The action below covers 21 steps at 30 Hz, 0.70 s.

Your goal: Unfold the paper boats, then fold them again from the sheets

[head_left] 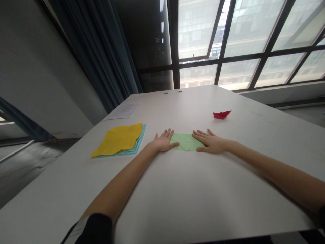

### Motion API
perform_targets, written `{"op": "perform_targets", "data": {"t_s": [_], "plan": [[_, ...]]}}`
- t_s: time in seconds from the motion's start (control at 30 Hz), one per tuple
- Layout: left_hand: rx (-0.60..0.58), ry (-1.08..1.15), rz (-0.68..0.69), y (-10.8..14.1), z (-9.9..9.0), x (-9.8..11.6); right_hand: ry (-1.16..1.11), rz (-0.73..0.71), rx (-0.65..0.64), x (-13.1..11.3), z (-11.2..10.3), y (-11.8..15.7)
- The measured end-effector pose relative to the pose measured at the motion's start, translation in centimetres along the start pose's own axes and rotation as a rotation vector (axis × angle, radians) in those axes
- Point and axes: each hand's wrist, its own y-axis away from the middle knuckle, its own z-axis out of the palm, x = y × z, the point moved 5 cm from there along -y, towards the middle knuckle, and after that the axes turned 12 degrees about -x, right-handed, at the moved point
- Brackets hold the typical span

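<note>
A light green sheet of paper (188,141) with visible crease lines lies flat on the white table (172,189). My left hand (164,141) rests on its left end, palm down with the fingers spread. On the right end lies my right hand (209,141), also flat with its fingers apart. The middle of the green paper shows between the two hands. Neither hand is closed around anything.
Left of my hands, yellow paper (119,137) lies over light blue sheets (139,142). A printed white sheet (123,111) is farther back at the left. A red folded paper boat (221,115) stands at the back right. Windows and a blue curtain are beyond the table.
</note>
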Motion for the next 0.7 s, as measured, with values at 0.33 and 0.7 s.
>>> {"op": "perform_targets", "data": {"t_s": [0.33,0.7], "plan": [[-0.001,0.014,0.004,0.0,0.1,-0.1,-0.039,-0.104,0.046,-1.1,-3.0,1.2],[-0.121,0.191,0.127,0.6,-1.0,-0.7,-0.044,-0.113,0.059,-1.7,-3.5,1.7]]}}
